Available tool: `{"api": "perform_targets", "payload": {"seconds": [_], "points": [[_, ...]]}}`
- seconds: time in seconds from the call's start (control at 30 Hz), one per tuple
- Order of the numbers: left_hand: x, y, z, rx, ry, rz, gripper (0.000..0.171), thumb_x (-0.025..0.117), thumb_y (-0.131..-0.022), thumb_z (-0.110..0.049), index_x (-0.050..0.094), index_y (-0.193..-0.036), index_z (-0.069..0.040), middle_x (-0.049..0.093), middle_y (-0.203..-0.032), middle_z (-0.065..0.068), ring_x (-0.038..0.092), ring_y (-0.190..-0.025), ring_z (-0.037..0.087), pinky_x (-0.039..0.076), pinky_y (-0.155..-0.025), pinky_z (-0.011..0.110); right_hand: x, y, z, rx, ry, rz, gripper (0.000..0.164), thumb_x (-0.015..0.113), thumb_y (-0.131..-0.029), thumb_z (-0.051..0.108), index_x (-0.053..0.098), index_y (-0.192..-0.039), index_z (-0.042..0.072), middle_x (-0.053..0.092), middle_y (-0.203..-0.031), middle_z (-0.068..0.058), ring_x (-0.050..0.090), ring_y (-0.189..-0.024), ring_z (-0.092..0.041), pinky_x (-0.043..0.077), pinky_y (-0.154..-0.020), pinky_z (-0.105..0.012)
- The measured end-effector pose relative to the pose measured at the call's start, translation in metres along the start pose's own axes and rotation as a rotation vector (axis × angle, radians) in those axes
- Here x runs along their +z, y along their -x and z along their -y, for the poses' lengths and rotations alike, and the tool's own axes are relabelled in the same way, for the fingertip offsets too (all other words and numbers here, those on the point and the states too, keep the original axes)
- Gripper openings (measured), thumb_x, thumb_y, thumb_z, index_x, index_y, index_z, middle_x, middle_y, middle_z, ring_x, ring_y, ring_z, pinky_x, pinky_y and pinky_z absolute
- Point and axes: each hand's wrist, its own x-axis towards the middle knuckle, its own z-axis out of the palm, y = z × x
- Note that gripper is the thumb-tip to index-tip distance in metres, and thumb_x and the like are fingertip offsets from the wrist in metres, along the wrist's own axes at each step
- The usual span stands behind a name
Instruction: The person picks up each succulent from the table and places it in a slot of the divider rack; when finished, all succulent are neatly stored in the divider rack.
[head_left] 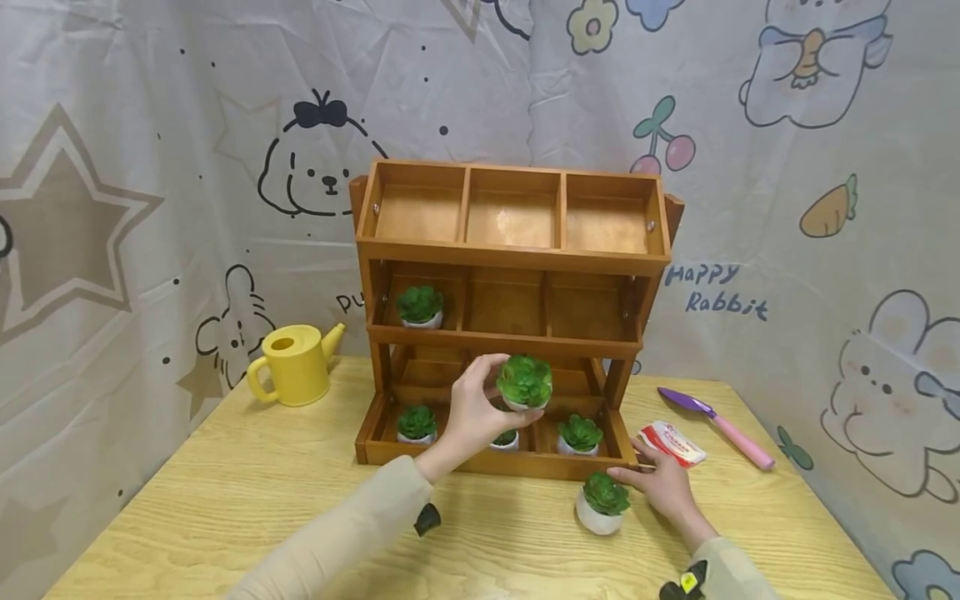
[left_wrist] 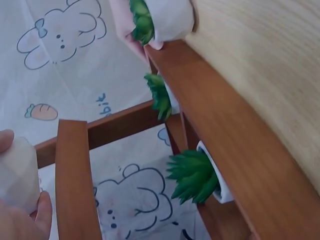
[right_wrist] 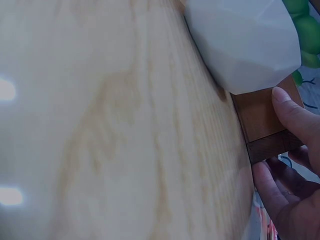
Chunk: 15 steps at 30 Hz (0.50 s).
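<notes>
My left hand (head_left: 477, 407) holds a potted succulent (head_left: 525, 381) in front of the wooden plant shelf (head_left: 517, 254), between thumb and fingers; its white pot (left_wrist: 18, 172) shows in the left wrist view. At the bottom tier's right front corner, my right hand (head_left: 663, 485) grips the frame, the thumb (right_wrist: 282, 96) on the front board and fingers round the end. Close by on the table stands another potted succulent (head_left: 600, 515). The bottom tier bears a left succulent (head_left: 416, 423), a partly hidden middle one (head_left: 505, 440) and a right one (head_left: 580, 435).
One succulent (head_left: 420, 306) sits in the middle tier's left compartment. A yellow watering can (head_left: 297, 367) stands left of the shelf. On the right lie a red and white packet (head_left: 675, 442) and a purple trowel with a pink handle (head_left: 742, 442). Printed cloth hangs behind.
</notes>
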Motion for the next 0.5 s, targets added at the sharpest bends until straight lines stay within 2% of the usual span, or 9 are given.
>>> {"api": "perform_targets", "payload": {"seconds": [0.33,0.5], "points": [[-0.001,-0.012,0.005,0.031,0.0,-0.108,0.065,0.09,-0.063,-0.01,0.058,-0.119,-0.007,0.059,-0.108,0.01,0.067,-0.091,0.024,0.057,-0.075,0.03,0.0,-0.001,-0.001,0.006,-0.003,0.002,0.085,0.077,-0.078,0.04,0.041,-0.141,-0.005,0.052,-0.129,-0.035,0.059,-0.112,-0.044,0.05,-0.091,-0.048],[-0.001,-0.019,0.007,0.056,0.003,-0.169,0.068,0.091,-0.061,-0.01,0.058,-0.121,-0.006,0.06,-0.111,0.013,0.063,-0.096,0.026,0.057,-0.075,0.035,-0.001,-0.001,0.0,0.009,-0.008,0.001,0.086,0.078,-0.078,0.04,0.042,-0.141,-0.005,0.052,-0.128,-0.035,0.059,-0.112,-0.044,0.051,-0.09,-0.047]]}}
